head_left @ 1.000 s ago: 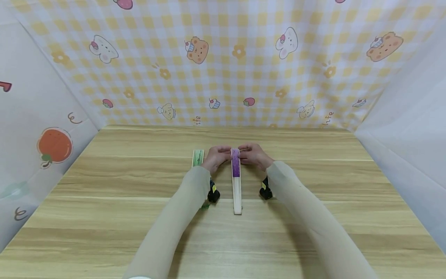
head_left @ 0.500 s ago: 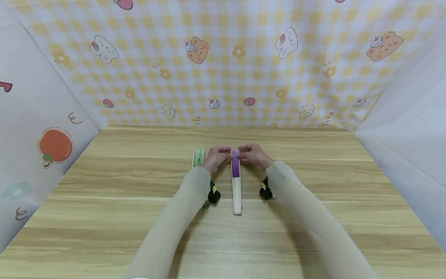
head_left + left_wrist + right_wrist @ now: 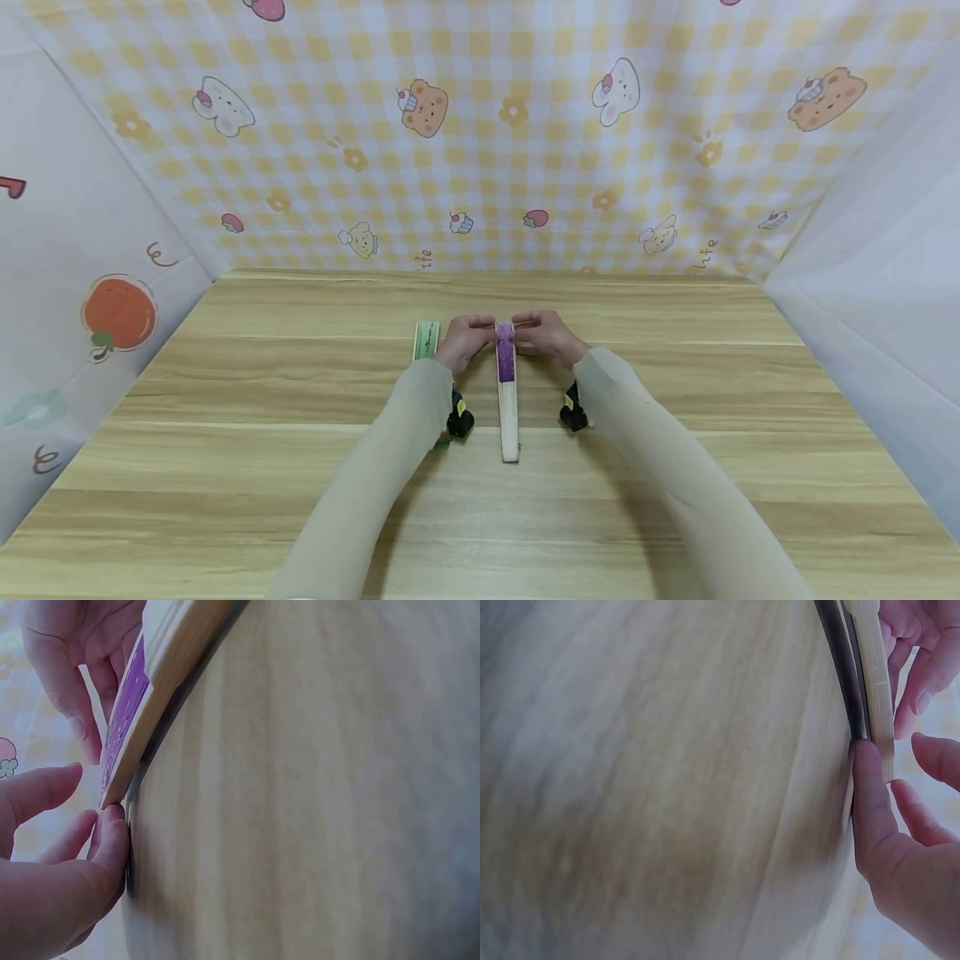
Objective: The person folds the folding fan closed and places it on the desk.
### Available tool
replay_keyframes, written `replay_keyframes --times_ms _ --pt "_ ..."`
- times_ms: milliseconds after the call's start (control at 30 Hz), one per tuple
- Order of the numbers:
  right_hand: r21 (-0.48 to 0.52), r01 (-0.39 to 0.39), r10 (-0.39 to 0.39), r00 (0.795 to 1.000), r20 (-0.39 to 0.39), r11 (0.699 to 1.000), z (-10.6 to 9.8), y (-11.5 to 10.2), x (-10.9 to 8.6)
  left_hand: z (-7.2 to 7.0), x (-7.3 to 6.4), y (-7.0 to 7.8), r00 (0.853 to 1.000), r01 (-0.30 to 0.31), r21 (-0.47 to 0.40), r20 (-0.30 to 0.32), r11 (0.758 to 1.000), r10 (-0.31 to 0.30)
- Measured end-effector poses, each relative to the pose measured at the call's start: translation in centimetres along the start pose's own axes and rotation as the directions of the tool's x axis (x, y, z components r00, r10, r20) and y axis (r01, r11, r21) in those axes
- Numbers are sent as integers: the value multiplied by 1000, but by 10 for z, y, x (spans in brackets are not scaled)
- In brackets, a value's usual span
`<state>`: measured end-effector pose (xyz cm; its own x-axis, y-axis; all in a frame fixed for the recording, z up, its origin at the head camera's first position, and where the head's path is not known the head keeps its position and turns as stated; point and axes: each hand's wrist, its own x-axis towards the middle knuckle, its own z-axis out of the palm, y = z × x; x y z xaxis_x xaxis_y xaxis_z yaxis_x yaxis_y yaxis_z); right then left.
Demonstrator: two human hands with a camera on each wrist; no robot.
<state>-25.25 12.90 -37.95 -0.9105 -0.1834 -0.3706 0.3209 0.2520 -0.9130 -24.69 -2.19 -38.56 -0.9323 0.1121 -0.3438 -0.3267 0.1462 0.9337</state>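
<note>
A folded hand fan (image 3: 507,375), purple at its far half and with pale ribs at the near end, lies lengthwise between the two hands. My left hand (image 3: 467,340) touches its far end from the left side; in the left wrist view the left hand (image 3: 64,877) has its fingertips against the end's edge and its thumb held apart. From the other side, my right hand (image 3: 550,335) reaches to the same end. The right wrist view has the right hand (image 3: 915,855) with a straight finger at a dark strip (image 3: 845,675) under the pale fan edge, thumb apart.
A second fan, green (image 3: 427,338), lies left of the left hand, partly covered by the left sleeve (image 3: 420,400). Both lie on a wood-grain table (image 3: 675,500). A checked cloth (image 3: 480,167) hangs behind the table's far edge.
The purple fan has shifted very slightly left at its far end. Both hands stay almost in the same place beside it.
</note>
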Motion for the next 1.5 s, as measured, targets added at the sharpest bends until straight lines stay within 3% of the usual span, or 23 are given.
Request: replay_keyframes --times_ms 433,767,900,1033,1233,1367,1500 --pt "-13 17 -17 1000 9 1000 0 -1 -4 -1 -2 1 1000 -3 8 -4 1000 3" --pt "-49 35 -33 999 38 998 0 -2 -11 -5 -6 3 1000 -28 93 0 995 28" --pt "-114 90 -82 994 68 989 -2 -3 -18 -11 -10 6 998 -58 140 35 988 54" --pt "-241 180 -163 983 89 954 -7 -5 -27 -19 -16 10 992 -117 218 72 969 104" --pt "-455 273 -259 961 94 847 -12 -4 -37 -32 -27 16 976 -216 384 86 898 198" --pt "-581 306 -305 947 102 754 -13 -2 -42 -38 -31 20 964 -262 534 100 804 247" --pt "-700 351 -354 924 148 622 -13 0 -45 -40 -36 23 938 -319 667 120 674 326"
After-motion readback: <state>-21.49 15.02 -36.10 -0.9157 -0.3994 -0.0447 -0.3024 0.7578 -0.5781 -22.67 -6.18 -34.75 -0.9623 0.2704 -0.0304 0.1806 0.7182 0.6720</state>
